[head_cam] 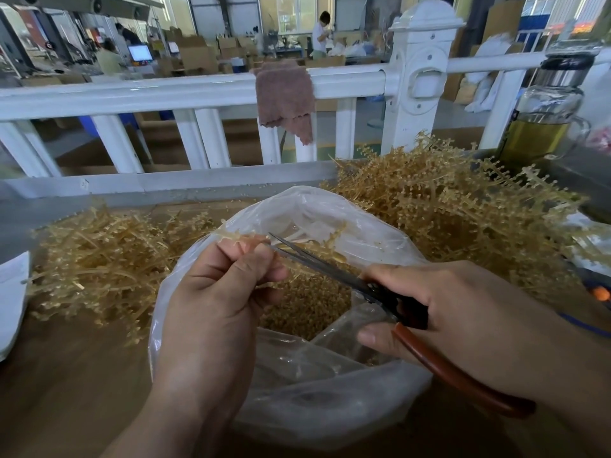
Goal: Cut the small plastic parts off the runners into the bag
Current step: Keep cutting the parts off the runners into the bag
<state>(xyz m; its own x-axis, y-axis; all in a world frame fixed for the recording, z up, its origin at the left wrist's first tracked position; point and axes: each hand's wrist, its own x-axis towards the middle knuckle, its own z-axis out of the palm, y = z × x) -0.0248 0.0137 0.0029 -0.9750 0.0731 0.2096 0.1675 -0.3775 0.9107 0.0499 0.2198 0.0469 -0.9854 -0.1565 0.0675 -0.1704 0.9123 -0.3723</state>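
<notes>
My left hand (218, 292) pinches a tan plastic runner (241, 238) over the mouth of a clear plastic bag (330, 391). My right hand (463, 319) grips scissors (330, 267) with brown handles; the blades are slightly parted and their tips reach the runner just beside my left fingers. Several small tan cut parts (307, 309) lie heaped inside the bag below the blades. Part of the runner is hidden by my fingers.
A pile of tan runners (99, 259) lies left of the bag, a taller heap of runners (446, 209) to the right. A white railing (198, 90) with a pink cloth (284, 94) stands behind. A glass bottle (542, 117) sits far right, white paper (10, 292) far left.
</notes>
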